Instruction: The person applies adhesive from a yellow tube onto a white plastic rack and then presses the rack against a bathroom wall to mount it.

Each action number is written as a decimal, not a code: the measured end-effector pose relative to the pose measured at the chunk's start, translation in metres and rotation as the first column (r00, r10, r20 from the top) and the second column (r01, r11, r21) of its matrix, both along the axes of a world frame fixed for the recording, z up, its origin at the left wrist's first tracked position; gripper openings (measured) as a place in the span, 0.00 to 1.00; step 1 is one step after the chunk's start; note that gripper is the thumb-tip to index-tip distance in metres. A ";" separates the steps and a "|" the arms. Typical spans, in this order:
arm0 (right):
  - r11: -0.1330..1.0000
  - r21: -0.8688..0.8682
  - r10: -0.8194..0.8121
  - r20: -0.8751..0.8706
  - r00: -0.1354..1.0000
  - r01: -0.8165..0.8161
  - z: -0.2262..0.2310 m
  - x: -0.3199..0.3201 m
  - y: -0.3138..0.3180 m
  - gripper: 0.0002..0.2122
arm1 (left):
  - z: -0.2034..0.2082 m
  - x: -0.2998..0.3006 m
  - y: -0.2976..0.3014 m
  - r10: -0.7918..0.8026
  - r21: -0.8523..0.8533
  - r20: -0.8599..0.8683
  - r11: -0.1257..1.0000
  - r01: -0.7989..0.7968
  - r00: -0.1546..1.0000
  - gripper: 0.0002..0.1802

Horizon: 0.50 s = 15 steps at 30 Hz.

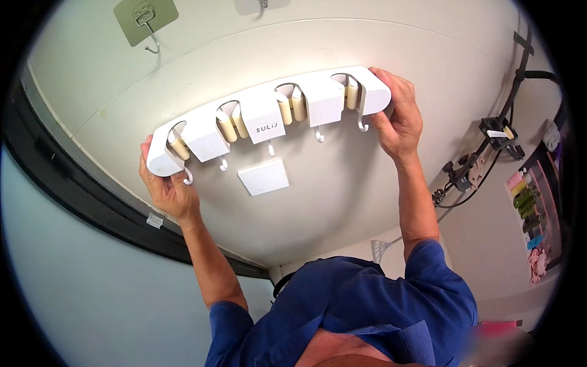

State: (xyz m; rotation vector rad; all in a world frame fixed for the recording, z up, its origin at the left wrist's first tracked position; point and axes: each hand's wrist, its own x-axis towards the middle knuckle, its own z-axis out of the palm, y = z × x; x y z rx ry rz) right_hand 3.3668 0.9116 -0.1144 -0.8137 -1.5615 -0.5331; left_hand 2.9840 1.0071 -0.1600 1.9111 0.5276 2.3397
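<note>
A long white mop and broom holder (260, 119) spans the space between my two hands, against or close to the pale wall. Cream rollers line its slots, and several small white hooks hang along its lower edge. My left hand (168, 186) grips the rounded left end, thumb below near a hook. Around the right end, which sits higher, my right hand (398, 116) is closed with its thumb underneath. Whether the back of the holder touches the wall is hidden.
Above is a metal hook on an olive adhesive plate (145, 18). A square white cover plate (263, 177) sits on the wall below the holder. At left runs a dark door frame (79, 192). Black clamps with cables (471, 165) and a shelf of small items (532, 211) are at right.
</note>
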 end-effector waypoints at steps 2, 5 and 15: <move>1.000 -0.002 0.009 0.000 1.000 -0.009 -0.001 0.000 0.001 0.25 | -0.004 -0.004 0.004 0.064 0.028 -0.050 0.998 -0.063 0.997 0.36; 1.000 -0.006 0.017 0.000 1.000 -0.017 -0.002 -0.006 0.005 0.25 | -0.005 -0.009 0.010 0.045 0.046 -0.077 0.998 -0.042 0.996 0.35; 0.997 -0.041 -0.057 0.034 0.998 0.058 -0.016 -0.028 0.042 0.25 | -0.017 -0.030 0.048 0.032 0.009 -0.053 0.999 -0.032 0.998 0.35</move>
